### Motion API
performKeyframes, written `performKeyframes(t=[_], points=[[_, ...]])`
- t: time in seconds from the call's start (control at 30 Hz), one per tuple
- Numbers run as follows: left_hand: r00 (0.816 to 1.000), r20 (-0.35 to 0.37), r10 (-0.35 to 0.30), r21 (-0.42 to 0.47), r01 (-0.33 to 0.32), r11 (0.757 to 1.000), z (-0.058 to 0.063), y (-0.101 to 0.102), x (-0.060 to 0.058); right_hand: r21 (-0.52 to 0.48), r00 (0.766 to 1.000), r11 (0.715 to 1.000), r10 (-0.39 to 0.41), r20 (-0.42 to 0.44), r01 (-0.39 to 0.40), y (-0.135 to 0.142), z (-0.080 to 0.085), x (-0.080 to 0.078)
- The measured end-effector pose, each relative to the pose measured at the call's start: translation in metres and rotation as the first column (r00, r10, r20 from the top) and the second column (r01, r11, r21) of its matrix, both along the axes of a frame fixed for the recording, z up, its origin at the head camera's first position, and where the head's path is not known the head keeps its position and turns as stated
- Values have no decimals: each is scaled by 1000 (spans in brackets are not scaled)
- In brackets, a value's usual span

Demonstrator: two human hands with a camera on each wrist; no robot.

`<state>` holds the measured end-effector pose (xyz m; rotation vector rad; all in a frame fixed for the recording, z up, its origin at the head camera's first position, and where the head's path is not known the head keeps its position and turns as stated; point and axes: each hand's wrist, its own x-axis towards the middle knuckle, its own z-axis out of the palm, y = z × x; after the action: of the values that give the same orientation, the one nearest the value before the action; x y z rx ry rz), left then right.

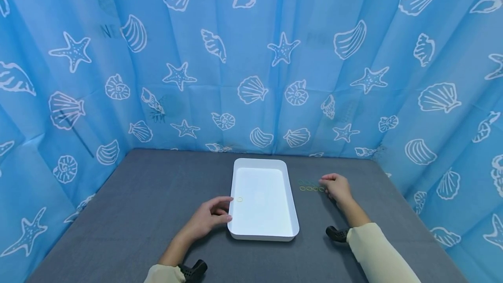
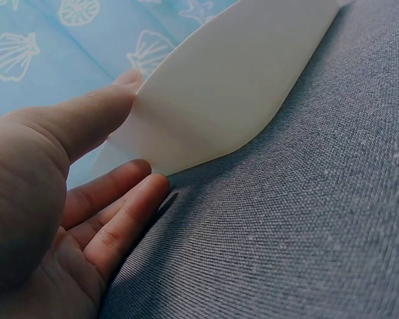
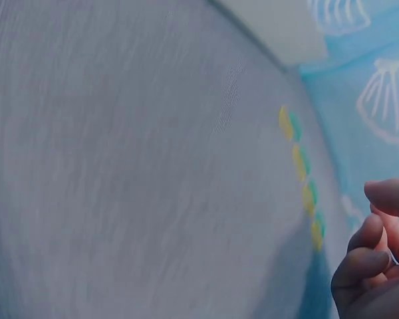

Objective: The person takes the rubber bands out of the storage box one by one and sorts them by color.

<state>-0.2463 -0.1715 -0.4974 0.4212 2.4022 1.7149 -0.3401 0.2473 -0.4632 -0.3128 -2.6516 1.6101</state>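
A white rectangular tray (image 1: 261,231) lies on the grey table. My left hand (image 1: 208,216) holds its left side, one fingertip at the rim and other fingers against the outer wall (image 2: 206,86). Inside the tray, near that rim, is a small yellow ring (image 1: 239,199). To the right of the tray, a row of yellow rings (image 1: 308,188) lies beside a row of green rings (image 1: 308,182). My right hand (image 1: 337,187) is at the right end of these rows, fingers curled, thumb and index tips close together. I cannot tell whether a ring is between them.
The grey cloth-covered table (image 1: 118,213) extends around the tray. A blue curtain (image 1: 220,64) with white shells and starfish hangs along the back and sides. Dark wrist devices, such as the one on the right wrist (image 1: 336,233), sit by the cream sleeves (image 1: 377,248).
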Motion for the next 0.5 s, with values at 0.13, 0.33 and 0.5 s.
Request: performKeyframes(t=[0.13,0.33,0.5], points=[[1000,4,1,5,-1,1000,1,0,0,-17,1000,1000,-6,-31,6,-14,10,1],[1000,4,-2,13,2,1000,-1,0,0,-73,999,997,21,-39,-24,-38,19,0],[1000,10,-3,17,3,1000,2,1,1,-98,998,994,48,-34,-51,-55,24,-3]])
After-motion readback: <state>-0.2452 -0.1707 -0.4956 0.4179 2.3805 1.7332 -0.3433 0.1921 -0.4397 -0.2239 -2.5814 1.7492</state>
